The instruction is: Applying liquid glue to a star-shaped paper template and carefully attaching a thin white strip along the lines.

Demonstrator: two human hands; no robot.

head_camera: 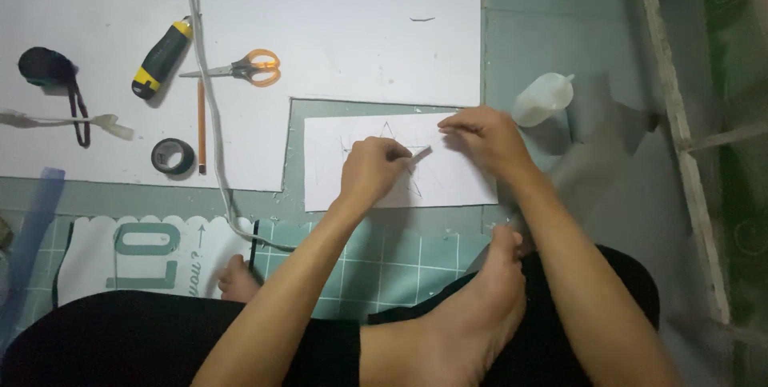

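Cutting along the pencilled star (pixel 390 159) on the card (pixel 336 171), the left hand (pixel 370 169) pinches a blade (pixel 420 156) while the right hand (pixel 486 137) presses fingers flat, calling for steady pulling.

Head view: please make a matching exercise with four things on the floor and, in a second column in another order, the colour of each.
Things:
1. scissors
2. tape roll
3. bottle
4. pencil

Colours:
A. black
B. whitish, translucent
C. orange handles
D. orange-brown, thin

Pairs: 1-C, 2-A, 3-B, 4-D
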